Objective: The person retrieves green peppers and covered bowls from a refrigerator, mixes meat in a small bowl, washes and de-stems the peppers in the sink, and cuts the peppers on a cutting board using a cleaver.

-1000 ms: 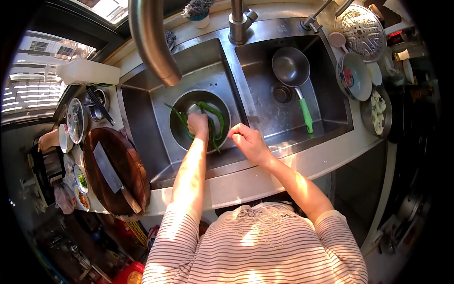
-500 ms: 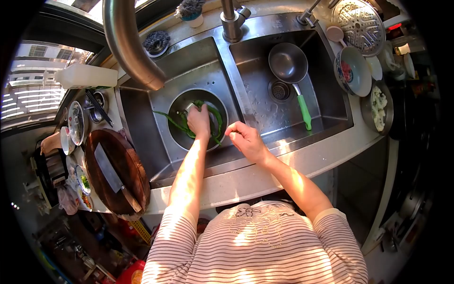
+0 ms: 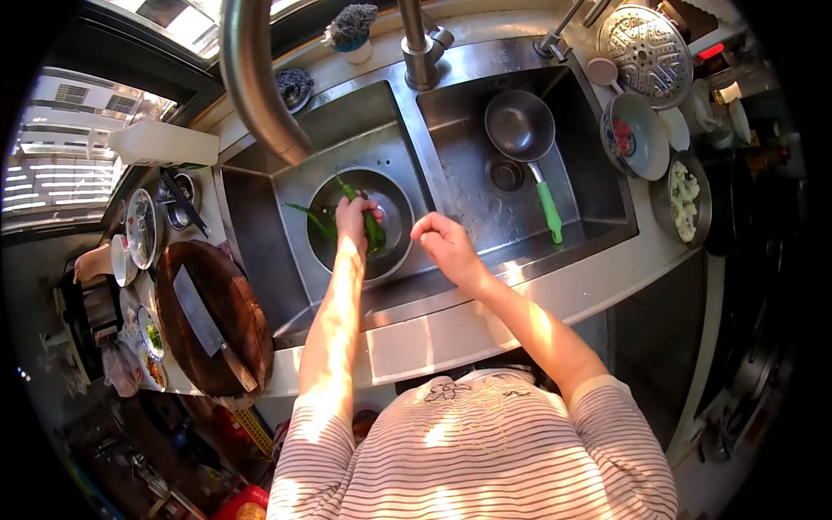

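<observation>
Inside the left sink basin stands a round metal bowl (image 3: pixel 397 192) with long green chili peppers (image 3: pixel 374 236) in it. My left hand (image 3: pixel 351 219) reaches into the bowl, its fingers closed round some of the peppers. Another pepper (image 3: pixel 303 211) sticks out past the bowl's left rim. Just right of the bowl, apart from it, my right hand (image 3: pixel 448 247) hovers with curled fingers and thumb pressed together. Whether anything lies in that pinch is too small to tell.
A ladle (image 3: pixel 544 204) with a green handle lies in the right basin (image 3: pixel 468 208). Left of the sink, a cleaver (image 3: pixel 201 314) rests on a round chopping board (image 3: pixel 186 364). The curved faucet (image 3: pixel 260 95) hangs over the left basin. Bowls (image 3: pixel 637 143) stand at the right.
My left hand has gathered peppers together and shifted slightly left and down in the bowl. My right hand stays almost where it was. The camera view has tilted a little.
</observation>
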Motion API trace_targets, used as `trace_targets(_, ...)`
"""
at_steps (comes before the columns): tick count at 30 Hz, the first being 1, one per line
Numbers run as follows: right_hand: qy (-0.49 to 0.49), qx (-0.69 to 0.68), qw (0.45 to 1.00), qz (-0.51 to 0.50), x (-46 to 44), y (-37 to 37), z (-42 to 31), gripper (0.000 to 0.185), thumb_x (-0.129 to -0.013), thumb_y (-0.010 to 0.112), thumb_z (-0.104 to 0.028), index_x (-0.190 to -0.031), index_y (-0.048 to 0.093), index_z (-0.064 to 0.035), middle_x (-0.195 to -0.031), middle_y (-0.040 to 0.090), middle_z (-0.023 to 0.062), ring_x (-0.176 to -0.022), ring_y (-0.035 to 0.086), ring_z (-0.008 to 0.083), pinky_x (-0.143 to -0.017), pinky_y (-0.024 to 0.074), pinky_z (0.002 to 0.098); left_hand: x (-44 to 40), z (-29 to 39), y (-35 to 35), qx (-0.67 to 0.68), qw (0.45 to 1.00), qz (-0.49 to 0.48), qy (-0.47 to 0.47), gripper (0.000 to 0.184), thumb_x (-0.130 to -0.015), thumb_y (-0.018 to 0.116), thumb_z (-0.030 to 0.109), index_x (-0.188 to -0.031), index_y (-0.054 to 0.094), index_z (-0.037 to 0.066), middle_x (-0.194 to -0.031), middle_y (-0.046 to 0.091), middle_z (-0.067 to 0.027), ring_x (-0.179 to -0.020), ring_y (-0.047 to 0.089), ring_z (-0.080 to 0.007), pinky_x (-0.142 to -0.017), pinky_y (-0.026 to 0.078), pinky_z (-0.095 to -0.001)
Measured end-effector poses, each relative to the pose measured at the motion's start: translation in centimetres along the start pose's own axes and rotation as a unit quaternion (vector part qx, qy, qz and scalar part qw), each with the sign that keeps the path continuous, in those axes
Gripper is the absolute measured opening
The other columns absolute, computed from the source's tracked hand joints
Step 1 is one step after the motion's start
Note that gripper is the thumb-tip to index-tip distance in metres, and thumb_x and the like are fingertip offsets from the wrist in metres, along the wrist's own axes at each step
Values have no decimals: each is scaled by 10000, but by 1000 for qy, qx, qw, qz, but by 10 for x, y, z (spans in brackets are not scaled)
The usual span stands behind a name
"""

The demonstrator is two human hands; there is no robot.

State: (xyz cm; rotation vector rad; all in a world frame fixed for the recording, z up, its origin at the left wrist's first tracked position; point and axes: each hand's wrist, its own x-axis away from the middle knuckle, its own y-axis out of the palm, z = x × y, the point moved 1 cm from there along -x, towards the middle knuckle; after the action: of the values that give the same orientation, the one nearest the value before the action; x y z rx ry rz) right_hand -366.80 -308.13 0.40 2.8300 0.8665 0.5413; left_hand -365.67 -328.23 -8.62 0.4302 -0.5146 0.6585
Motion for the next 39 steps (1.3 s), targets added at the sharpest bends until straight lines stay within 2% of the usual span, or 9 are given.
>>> trace_targets(5, -220, 245, 943, 50, -27, 23, -36, 265, -835, 548, -179, -1055, 566, -33, -786, 632, 182, -726, 619, 333, -634, 474, 373, 62, 52, 15, -140, 979, -115, 90, 287, -750, 514, 49, -1024, 452, -11, -805, 592, -122, -612, 544, -132, -554, 457, -238)
trace_targets(17, -239, 489, 833, -98, -14, 21, -58, 137, -823, 550, -168, -787, 584, -40, -727, 614, 149, -690, 591, 346, -597, 472, 420, 131, 93, 21, -329, 912, -137, 205, 164, -764, 548, 62, -912, 493, 17, -786, 567, -66, -713, 562, -135, -663, 462, -288)
trace_targets(22, -191, 502, 836, -112, 0, 25, -67, 141, -829, 505, -173, -811, 572, -50, -670, 586, 158, -629, 595, 314, -576, 469, 416, 145, 97, 23, -359, 894, -169, 207, 134, -796, 577, 44, -889, 481, 50, -743, 541, -22, -637, 494, -68, -539, 405, -211)
trace_targets(27, -25, 146, 976, -161, 1, 25, -45, 148, -850, 461, -152, -816, 554, -42, -616, 542, 59, -451, 445, 128, -424, 366, 272, 159, 96, 20, -125, 963, -226, 74, 155, -792, 588, 48, -887, 467, 62, -760, 578, -56, -586, 494, -89, -509, 395, -215)
trace_targets(31, 184, -251, 923, -226, 9, 29, -49, 186, -890, 479, -202, -815, 553, -49, -556, 410, -33, -436, 348, 46, -374, 256, 200, 167, 91, 11, 39, 971, -235, 22, 170, -790, 587, 50, -909, 466, 63, -787, 606, -96, -585, 524, -119, -515, 407, -222)
trace_targets(34, 110, -225, 962, -110, 15, 46, -72, 173, -909, 473, -184, -829, 553, -53, -547, 356, -45, -430, 306, 40, -366, 207, 190, 183, 94, 10, 3, 973, -228, 28, 183, -791, 584, 58, -931, 467, 62, -759, 585, -90, -600, 534, -122, -513, 401, -216)
trace_targets(36, -84, -80, 983, -142, 8, 45, -71, 159, -892, 510, -160, -952, 574, -28, -632, 527, 52, -477, 485, 136, -419, 374, 237, 193, 98, 5, -86, 974, -209, 34, 192, -793, 587, 71, -944, 467, 63, -740, 559, -72, -606, 534, -118, -507, 396, -212)
trace_targets(38, -358, 155, 912, -129, 14, 56, -84, 197, -877, 530, -148, -1019, 576, -20, -727, 615, 117, -558, 596, 214, -491, 466, 278, 205, 100, -1, -137, 961, -236, 39, 194, -834, 570, 140, -974, 463, 60, -728, 504, -31, -613, 515, -95, -489, 366, -206)
trace_targets(39, -345, 275, 880, -178, 17, 53, -93, 259, -863, 544, -149, -1095, 564, -36, -894, 641, 158, -759, 643, 286, -651, 509, 331, 215, 105, -2, -158, 956, -242, 40, 195, -847, 572, 175, -966, 468, 59, -719, 500, -22, -607, 501, -87, -491, 363, -207)
